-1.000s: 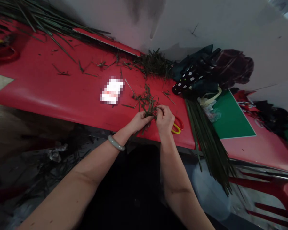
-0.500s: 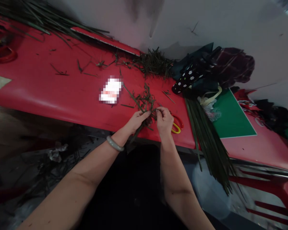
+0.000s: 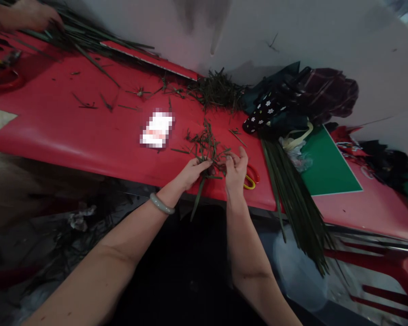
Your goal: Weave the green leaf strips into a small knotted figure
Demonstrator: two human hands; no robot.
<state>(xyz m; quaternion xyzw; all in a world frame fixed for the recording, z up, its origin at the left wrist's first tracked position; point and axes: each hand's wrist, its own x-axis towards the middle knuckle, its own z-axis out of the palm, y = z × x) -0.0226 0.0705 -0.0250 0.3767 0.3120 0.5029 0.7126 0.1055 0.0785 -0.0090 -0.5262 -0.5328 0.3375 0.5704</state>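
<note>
My left hand (image 3: 192,173) is closed, pinching a small bundle of green leaf strips (image 3: 199,194) between thumb and fingers at the front edge of the red table. One long strip hangs down past the edge, and others stick out above my thumb. My right hand (image 3: 236,170) is just to the right with its fingers apart, close to the ends of the strips; nothing is plainly held in it. Loose leaf scraps (image 3: 207,136) lie right beyond both hands. Beside my right hand lie scissors with red and yellow handles (image 3: 251,177), partly hidden by the hand.
At the upper left, another person's hand (image 3: 37,16) is on long leaves (image 3: 88,34). A lit, blurred-out phone-like rectangle (image 3: 157,130) lies on the red table (image 3: 88,145). Cut stems (image 3: 224,90) are heaped by the wall. Right: an umbrella (image 3: 333,93), long leaves (image 3: 292,199), a red stool (image 3: 394,267).
My right hand has let its pinch loosen, its fingers spreading and moving slightly right. The strips in my left hand have shifted, one now hanging lower. Another person's hand has come in at upper left.
</note>
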